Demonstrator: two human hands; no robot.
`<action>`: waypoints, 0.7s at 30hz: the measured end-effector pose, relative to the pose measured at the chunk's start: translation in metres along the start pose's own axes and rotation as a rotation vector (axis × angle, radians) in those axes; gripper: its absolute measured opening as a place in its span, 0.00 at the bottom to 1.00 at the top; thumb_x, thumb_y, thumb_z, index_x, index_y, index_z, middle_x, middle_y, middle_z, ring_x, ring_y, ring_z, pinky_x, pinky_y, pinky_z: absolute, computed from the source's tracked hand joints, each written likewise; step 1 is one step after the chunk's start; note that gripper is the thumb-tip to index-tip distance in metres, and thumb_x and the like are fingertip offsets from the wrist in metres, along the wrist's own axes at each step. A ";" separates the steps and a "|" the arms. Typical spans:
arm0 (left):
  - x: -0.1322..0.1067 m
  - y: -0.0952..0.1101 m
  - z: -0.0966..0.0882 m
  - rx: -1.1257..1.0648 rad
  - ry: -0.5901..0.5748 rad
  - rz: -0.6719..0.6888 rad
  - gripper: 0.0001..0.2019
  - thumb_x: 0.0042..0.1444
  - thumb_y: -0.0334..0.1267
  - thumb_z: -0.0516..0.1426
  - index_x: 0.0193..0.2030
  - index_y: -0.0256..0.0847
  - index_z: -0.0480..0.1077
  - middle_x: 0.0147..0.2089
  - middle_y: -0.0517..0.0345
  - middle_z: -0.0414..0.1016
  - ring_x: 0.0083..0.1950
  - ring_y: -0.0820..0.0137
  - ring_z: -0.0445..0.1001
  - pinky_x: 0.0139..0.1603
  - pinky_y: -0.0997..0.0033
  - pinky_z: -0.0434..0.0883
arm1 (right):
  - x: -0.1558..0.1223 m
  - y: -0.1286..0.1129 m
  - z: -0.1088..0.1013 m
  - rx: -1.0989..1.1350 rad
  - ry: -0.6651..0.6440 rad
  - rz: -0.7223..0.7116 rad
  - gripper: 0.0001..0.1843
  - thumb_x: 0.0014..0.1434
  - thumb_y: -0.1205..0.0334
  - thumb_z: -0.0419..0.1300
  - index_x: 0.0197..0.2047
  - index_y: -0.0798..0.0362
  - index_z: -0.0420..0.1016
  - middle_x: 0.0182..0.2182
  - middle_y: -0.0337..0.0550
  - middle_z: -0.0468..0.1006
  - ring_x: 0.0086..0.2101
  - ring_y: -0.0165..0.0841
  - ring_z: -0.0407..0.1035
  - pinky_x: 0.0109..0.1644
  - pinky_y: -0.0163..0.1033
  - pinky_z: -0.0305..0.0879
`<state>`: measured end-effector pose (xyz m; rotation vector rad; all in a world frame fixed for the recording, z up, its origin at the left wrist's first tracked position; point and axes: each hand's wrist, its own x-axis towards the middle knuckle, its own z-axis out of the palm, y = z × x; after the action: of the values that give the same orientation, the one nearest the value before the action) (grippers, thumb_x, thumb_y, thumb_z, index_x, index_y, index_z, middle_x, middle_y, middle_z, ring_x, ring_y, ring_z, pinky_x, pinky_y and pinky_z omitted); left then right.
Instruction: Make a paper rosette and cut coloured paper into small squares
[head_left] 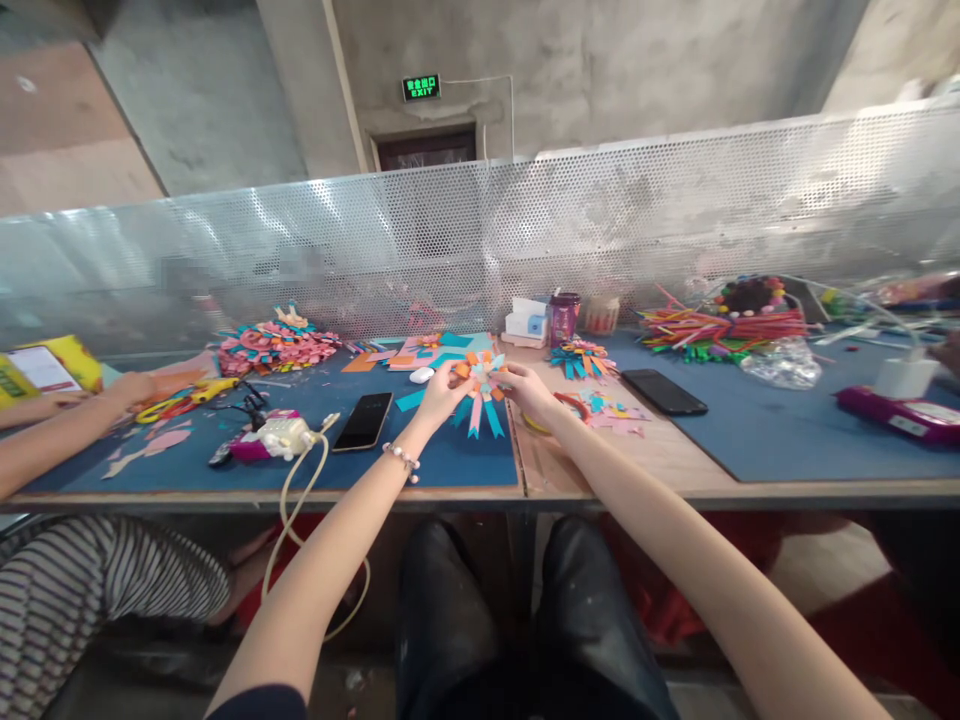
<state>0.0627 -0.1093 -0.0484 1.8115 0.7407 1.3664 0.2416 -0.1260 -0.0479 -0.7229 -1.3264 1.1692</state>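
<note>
The left hand (444,392) and right hand (529,388) partly hide the paper-strip flower (491,378); the lit phone's (46,370) text is unreadably small.

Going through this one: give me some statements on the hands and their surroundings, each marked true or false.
1. The left hand and right hand both hold the paper-strip piece. True.
2. A bracelet circles the right wrist. False: the beaded bracelet is on the left one.
3. A dark phone lies to the right of both hands. True.
4. The wall sign glows red. False: the exit sign glows green.
</note>
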 end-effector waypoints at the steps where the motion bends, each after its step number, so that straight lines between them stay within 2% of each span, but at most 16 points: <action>1: 0.000 0.000 0.000 0.008 0.004 0.000 0.17 0.54 0.44 0.59 0.48 0.39 0.64 0.40 0.53 0.75 0.41 0.66 0.76 0.41 0.67 0.72 | 0.001 0.000 -0.001 0.003 0.022 0.001 0.14 0.43 0.55 0.66 0.31 0.54 0.72 0.28 0.39 0.74 0.28 0.28 0.67 0.31 0.33 0.62; 3: 0.001 -0.002 -0.002 0.069 0.073 0.035 0.16 0.57 0.46 0.55 0.49 0.40 0.65 0.42 0.52 0.76 0.43 0.66 0.76 0.44 0.66 0.71 | 0.004 0.001 -0.004 0.004 0.074 0.003 0.14 0.43 0.56 0.65 0.31 0.54 0.72 0.28 0.38 0.74 0.27 0.28 0.67 0.31 0.33 0.63; 6: 0.004 -0.008 -0.013 0.234 0.257 0.106 0.15 0.62 0.48 0.48 0.47 0.40 0.67 0.45 0.50 0.76 0.46 0.66 0.75 0.47 0.66 0.70 | 0.007 0.005 -0.008 -0.021 0.168 0.019 0.13 0.45 0.55 0.63 0.32 0.53 0.71 0.28 0.38 0.73 0.26 0.27 0.67 0.29 0.32 0.63; 8: 0.007 -0.014 -0.024 0.360 0.287 0.083 0.15 0.64 0.46 0.45 0.46 0.40 0.67 0.42 0.49 0.77 0.44 0.66 0.76 0.46 0.65 0.70 | 0.007 0.010 -0.011 -0.059 0.229 0.043 0.12 0.46 0.55 0.62 0.33 0.53 0.70 0.28 0.39 0.73 0.25 0.27 0.67 0.26 0.32 0.62; 11: 0.010 -0.022 -0.042 0.503 0.170 0.050 0.09 0.59 0.40 0.52 0.40 0.39 0.70 0.35 0.52 0.77 0.39 0.64 0.76 0.47 0.62 0.69 | 0.008 0.017 -0.015 -0.139 0.320 0.064 0.14 0.47 0.56 0.60 0.37 0.53 0.70 0.29 0.40 0.73 0.23 0.27 0.66 0.22 0.32 0.59; 13: 0.010 -0.023 -0.052 0.514 0.045 0.050 0.06 0.53 0.38 0.58 0.37 0.40 0.72 0.33 0.55 0.77 0.36 0.66 0.75 0.43 0.64 0.70 | 0.009 0.020 -0.018 -0.188 0.376 0.049 0.17 0.48 0.57 0.60 0.43 0.52 0.68 0.32 0.41 0.74 0.25 0.28 0.68 0.24 0.32 0.62; 17: 0.009 -0.021 -0.063 0.544 -0.160 0.040 0.06 0.47 0.40 0.62 0.32 0.42 0.76 0.33 0.56 0.77 0.35 0.67 0.74 0.40 0.67 0.70 | 0.012 0.025 -0.023 -0.258 0.420 0.029 0.22 0.49 0.58 0.59 0.48 0.51 0.66 0.40 0.44 0.74 0.33 0.31 0.71 0.31 0.34 0.67; 21: 0.007 -0.017 -0.067 0.589 -0.328 0.056 0.07 0.46 0.44 0.63 0.29 0.44 0.77 0.38 0.53 0.78 0.42 0.63 0.74 0.45 0.64 0.70 | 0.013 0.028 -0.024 -0.309 0.408 0.064 0.22 0.48 0.60 0.60 0.47 0.52 0.66 0.38 0.44 0.76 0.32 0.33 0.71 0.32 0.36 0.67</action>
<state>0.0000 -0.0800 -0.0484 2.4521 0.9835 0.8929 0.2567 -0.1001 -0.0727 -1.1678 -1.1508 0.8140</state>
